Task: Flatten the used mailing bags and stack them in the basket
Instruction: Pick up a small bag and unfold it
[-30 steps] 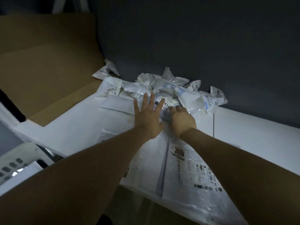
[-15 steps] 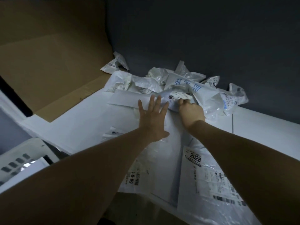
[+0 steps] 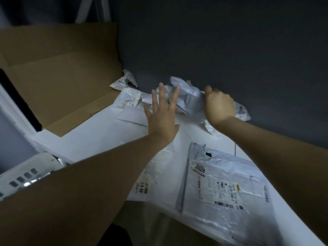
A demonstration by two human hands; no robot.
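A pile of crumpled white mailing bags (image 3: 131, 100) lies at the back of the white table (image 3: 85, 139) against the dark wall. My right hand (image 3: 219, 105) grips a crumpled grey-white mailing bag (image 3: 190, 102) and holds it above the pile. My left hand (image 3: 162, 116) is spread with straight fingers just left of that bag, its fingertips near it. A flattened grey bag with a "2028" label (image 3: 225, 183) lies near the front edge, beside a flat clear one marked "1-9-99" (image 3: 156, 174). The white basket (image 3: 26, 173) shows at the lower left.
A large flattened cardboard sheet (image 3: 56, 77) leans at the left and reaches over the table's back left. A flat white envelope (image 3: 131, 116) lies under the pile's left side. One small crumpled bag (image 3: 124, 82) sits apart by the cardboard.
My right hand has taken hold of a crumpled bag and lifted it off the pile. My left hand rose from the table with fingers spread. The camera tilted down.
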